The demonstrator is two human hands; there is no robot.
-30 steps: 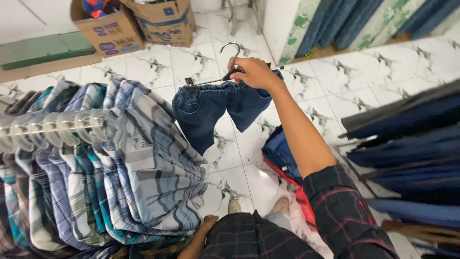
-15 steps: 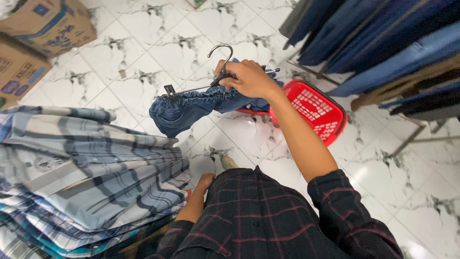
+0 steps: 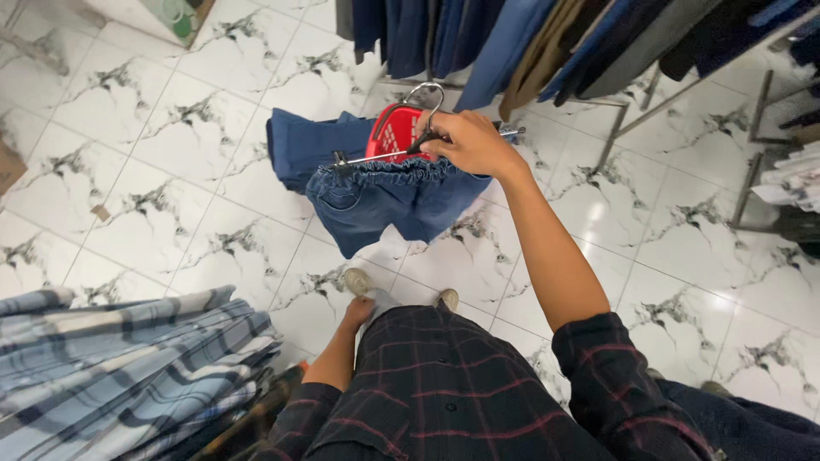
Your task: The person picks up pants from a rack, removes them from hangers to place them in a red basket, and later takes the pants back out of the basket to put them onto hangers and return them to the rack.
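Head view, right hand (image 3: pixel 468 142) gripping hanger (image 3: pixel 427 145) with denim shorts (image 3: pixel 397 198), left hand (image 3: pixel 357 312) half hidden, grip unclear.

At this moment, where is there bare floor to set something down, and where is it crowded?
Bare tile floor lies open left of the red basket and above the plaid shirts, and right of the right hand below the hanging garments. Crowded: around the basket, folded jeans and rack legs.

One head-worn view looks steeply down, close over the tiled floor (image 3: pixel 213 179).

Right hand (image 3: pixel 468 142) outstretched, fingers clenched; left hand (image 3: pixel 356 314) hangs low.
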